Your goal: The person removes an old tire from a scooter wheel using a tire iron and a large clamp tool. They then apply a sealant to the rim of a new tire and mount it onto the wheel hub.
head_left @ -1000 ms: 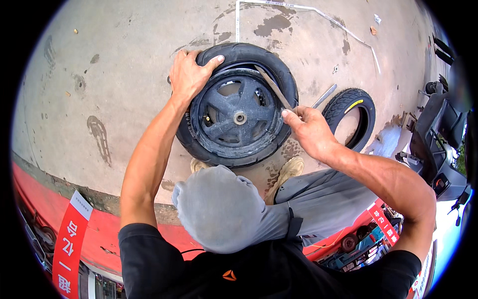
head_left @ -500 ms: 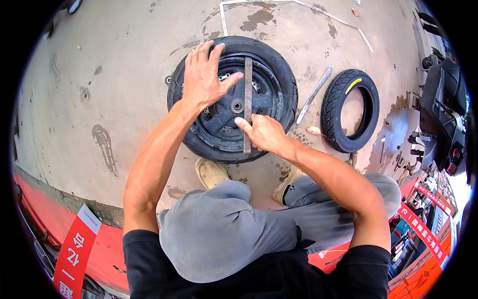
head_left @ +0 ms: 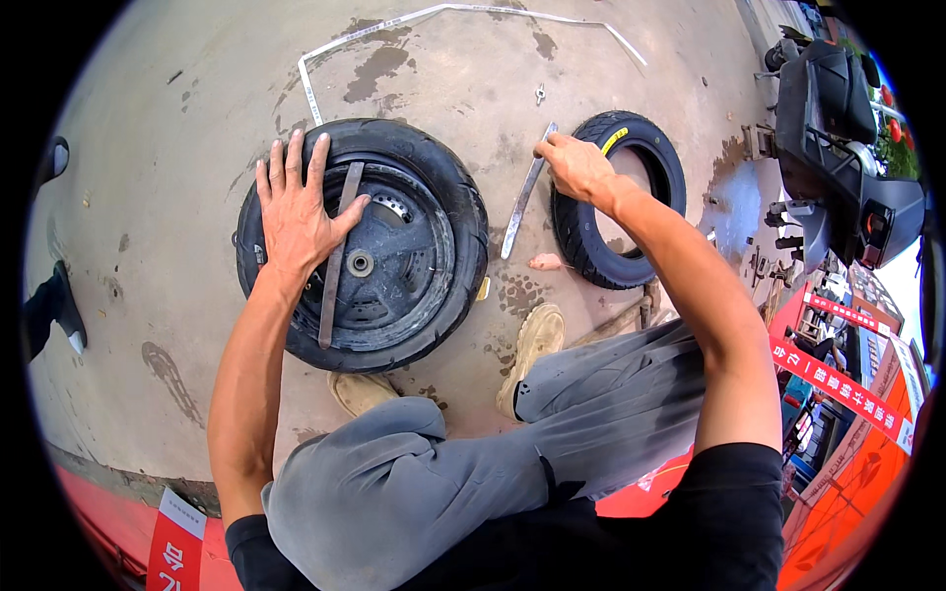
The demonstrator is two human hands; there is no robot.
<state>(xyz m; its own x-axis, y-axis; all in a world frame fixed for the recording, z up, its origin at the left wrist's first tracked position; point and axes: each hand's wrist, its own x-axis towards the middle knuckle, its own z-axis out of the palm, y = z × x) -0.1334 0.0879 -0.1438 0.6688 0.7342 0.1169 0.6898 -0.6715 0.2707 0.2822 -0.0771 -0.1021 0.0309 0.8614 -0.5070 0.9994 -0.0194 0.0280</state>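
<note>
A black wheel (head_left: 360, 295) with a worn tyre (head_left: 453, 197) lies flat on the concrete, with a flat metal lever (head_left: 330, 305) across its rim and hub face, left of the centre. My left hand (head_left: 301, 227) is spread on the tyre's left side, its thumb over that lever. To the right, my right hand (head_left: 576, 169) pinches the upper end of a second, silver lever (head_left: 522, 205) lying on the ground. Just beyond it rests a black tyre (head_left: 666, 169) with a yellow label, partly behind my right arm.
Another person's shoe (head_left: 69, 305) and dark trouser leg are at the far left. A scooter (head_left: 823, 167) stands at the right. A white strip (head_left: 394, 22) and a small metal piece (head_left: 540, 94) lie beyond the tyres. My shoes (head_left: 532, 350) are near the wheel.
My right hand has left the lever on the wheel and moved right to the loose lever. My left hand stays spread on the tyre. The view has shifted, showing another person's feet.
</note>
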